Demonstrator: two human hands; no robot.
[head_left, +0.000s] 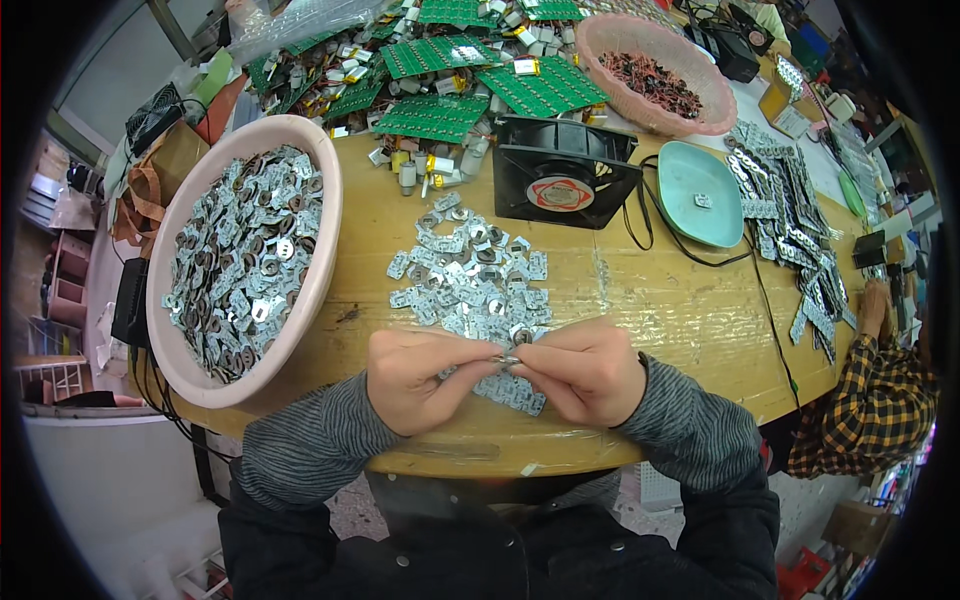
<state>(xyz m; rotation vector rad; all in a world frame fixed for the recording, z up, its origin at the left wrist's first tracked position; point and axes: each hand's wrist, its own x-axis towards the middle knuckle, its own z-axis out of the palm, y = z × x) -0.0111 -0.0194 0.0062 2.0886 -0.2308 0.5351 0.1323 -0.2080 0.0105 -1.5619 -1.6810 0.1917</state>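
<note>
My left hand (418, 378) and my right hand (592, 372) meet over the near part of the table. Fingertips of both pinch a small metal piece (508, 360) between them; it is mostly covered, so its full shape is hidden. Just beyond and beneath the hands spreads a loose pile of small silvery stamped metal plates (465, 275), some with dark round parts on them. A few more plates (515, 395) lie under my fingers, close to the table's front edge.
A large pale basin (332, 190) full of similar pieces stands left. A black fan (562, 170) sits beyond the pile, near a turquoise tray (685, 228), metal strips (790, 215) and a pink basket (722, 118). Green circuit boards (540, 88) lie behind. A person's checked sleeve (872, 415) shows right.
</note>
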